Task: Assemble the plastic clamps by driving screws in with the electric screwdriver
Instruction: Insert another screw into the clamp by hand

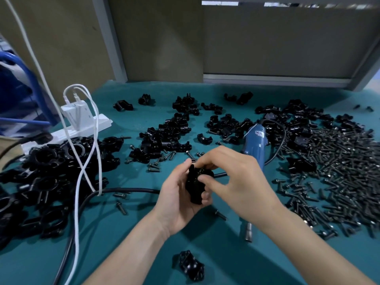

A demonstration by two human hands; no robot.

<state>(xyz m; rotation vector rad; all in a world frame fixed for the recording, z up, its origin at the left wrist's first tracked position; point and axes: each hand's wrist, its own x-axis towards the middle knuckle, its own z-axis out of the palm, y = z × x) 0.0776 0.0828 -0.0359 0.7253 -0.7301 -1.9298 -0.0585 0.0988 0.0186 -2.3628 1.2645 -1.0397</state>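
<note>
Left hand (176,194) grips a black clamp (195,182) above the green table (144,233), mid-frame. Right hand (232,177) pinches the clamp's upper side with its fingertips. Blue electric screwdriver (255,145) lies just behind the right hand; screw heap (339,171) to the right.

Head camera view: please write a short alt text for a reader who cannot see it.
The left hand grips a black plastic clamp above a green table while the right hand pinches its top. A blue electric screwdriver lies just behind the hands, a heap of dark screws to the right, loose clamp parts farther back.
</note>
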